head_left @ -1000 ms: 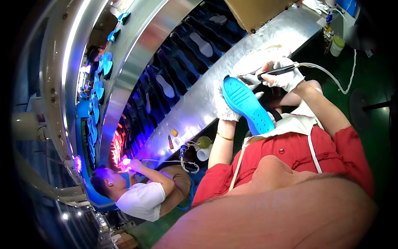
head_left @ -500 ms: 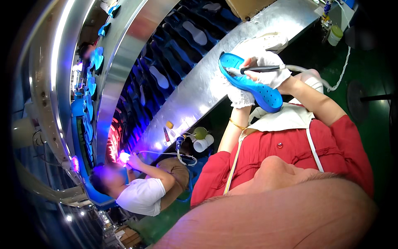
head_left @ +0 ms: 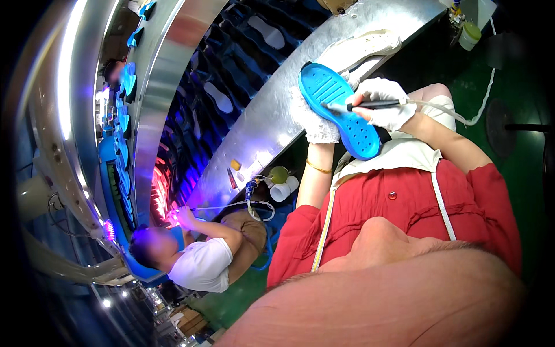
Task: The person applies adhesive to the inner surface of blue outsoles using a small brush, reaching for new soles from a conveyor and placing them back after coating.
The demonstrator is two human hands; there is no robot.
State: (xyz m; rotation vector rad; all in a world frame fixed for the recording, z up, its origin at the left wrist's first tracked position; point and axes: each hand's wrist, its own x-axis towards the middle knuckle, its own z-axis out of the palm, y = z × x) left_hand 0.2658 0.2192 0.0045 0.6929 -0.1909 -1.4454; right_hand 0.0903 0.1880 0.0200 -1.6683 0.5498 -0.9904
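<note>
Seemingly midway: left hand [head_left: 315, 118] clasps the blue sole [head_left: 338, 110], right hand [head_left: 386, 104] pinches a pen-like tool [head_left: 370, 105] pointing nine o'clock, white shoe [head_left: 361, 49] waiting on the tabletop [head_left: 260, 124].

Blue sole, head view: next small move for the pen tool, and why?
Probably draw the pen tool a little further along the blue sole. The right hand has its tip on the sole's upper half, the left hand grips the sole from below, and the heel end looks unreached.
</note>
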